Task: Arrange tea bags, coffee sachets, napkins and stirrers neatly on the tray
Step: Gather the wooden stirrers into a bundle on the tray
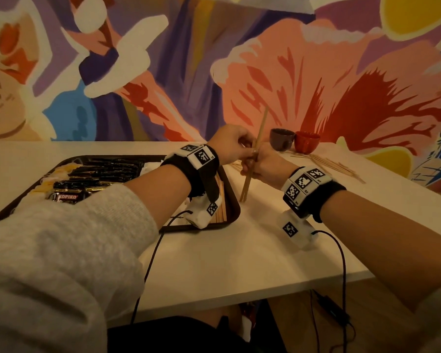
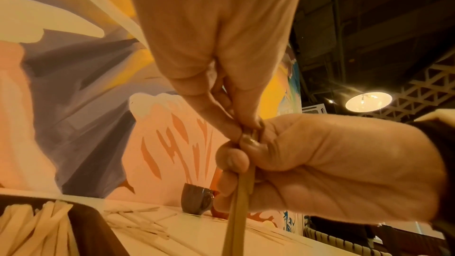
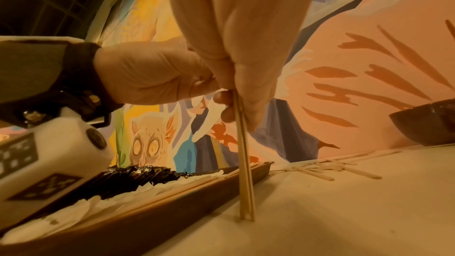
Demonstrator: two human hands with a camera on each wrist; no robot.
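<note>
A small bundle of wooden stirrers (image 1: 250,171) stands upright just right of the tray, its lower ends on the white table (image 3: 246,218). My right hand (image 1: 252,166) grips the bundle in a fist around its middle. My left hand (image 1: 242,147) pinches the same stirrers just above that fist. The dark brown tray (image 1: 236,200) lies to the left. It holds rows of black coffee sachets (image 1: 107,169), white napkins (image 1: 148,169), pale yellow packets (image 1: 46,186) along its left side and stirrers (image 1: 220,210) laid along its right side.
More loose stirrers (image 1: 334,165) lie scattered on the table at the back right. A dark purple cup (image 1: 281,138) and a red cup (image 1: 307,141) stand by the painted wall. The table's front edge (image 1: 265,296) runs close to my body, with cables hanging over it.
</note>
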